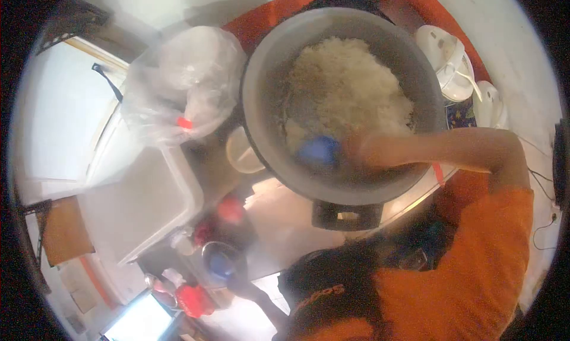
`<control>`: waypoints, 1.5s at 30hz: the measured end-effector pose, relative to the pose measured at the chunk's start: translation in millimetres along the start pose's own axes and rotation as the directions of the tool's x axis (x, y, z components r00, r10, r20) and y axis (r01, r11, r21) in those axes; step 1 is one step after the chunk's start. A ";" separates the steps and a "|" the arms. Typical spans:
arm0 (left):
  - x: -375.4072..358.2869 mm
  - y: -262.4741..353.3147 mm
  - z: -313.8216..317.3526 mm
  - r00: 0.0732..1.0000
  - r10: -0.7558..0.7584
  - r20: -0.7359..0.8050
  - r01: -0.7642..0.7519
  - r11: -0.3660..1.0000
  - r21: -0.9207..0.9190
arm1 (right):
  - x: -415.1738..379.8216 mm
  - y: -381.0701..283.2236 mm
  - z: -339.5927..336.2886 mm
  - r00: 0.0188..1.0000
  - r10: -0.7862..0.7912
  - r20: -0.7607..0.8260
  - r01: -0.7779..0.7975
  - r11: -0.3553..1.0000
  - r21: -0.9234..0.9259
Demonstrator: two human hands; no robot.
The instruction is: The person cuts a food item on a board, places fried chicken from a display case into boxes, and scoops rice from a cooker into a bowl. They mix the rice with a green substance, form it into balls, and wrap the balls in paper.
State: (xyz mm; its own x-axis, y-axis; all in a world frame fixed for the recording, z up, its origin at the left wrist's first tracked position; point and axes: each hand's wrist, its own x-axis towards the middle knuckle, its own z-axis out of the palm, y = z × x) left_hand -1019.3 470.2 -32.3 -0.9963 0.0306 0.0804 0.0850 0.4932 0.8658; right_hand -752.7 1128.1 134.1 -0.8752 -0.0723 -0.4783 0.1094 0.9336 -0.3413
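Note:
A large grey pot (261, 103) holds a mound of white rice (356, 86), with bare pot bottom showing to its left. Inside the pot, low in its front part, my right hand (359, 151) is closed on a blue scoop (320, 150) that touches the rice's lower edge. Motion blurs both the hand and the scoop. At the lower left, my left hand (238, 283) grips the rim side of a small round bowl (209, 250) with something blue inside it. The fingers of this hand are partly hidden and blurred.
A plastic bag (196, 80) of white contents stands left of the pot, above a white tray (193, 186). A round lid (242, 151) touches the pot's left side. Red items (230, 210), a lit screen (142, 318) and white appliances (445, 62) lie around.

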 end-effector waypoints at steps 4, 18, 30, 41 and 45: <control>5.8 -39.2 -17.2 0.999 -0.016 0.042 0.021 0.990 -0.139 | -6.3 -7.3 -26.8 0.997 -0.006 0.074 0.020 0.984 -0.177; -1.9 96.4 -56.9 0.969 -0.186 0.164 0.248 0.722 -0.645 | -109.1 -94.8 -87.8 0.845 -0.125 -0.519 -0.114 0.907 -0.404; 87.5 84.8 -122.8 0.893 -0.129 0.430 0.416 0.601 -0.682 | 194.1 -426.0 62.6 0.836 0.529 -0.146 -0.450 0.814 0.368; 123.3 110.3 -71.8 0.563 0.105 0.820 -0.241 0.970 0.042 | 176.7 -380.2 153.3 0.226 0.662 -0.715 -0.797 0.547 0.255; 121.3 101.1 -76.7 0.599 0.183 0.779 -0.442 0.887 0.132 | 185.9 -386.1 173.9 0.245 0.816 -0.523 -0.786 0.484 0.385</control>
State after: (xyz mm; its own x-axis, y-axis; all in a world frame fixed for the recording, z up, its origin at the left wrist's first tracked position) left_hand -1130.6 457.0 102.9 -0.5919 0.7860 -0.1785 0.5141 0.5387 0.6674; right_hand -875.7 693.2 36.3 -0.3721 0.9278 0.0276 0.9223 0.3729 -0.1011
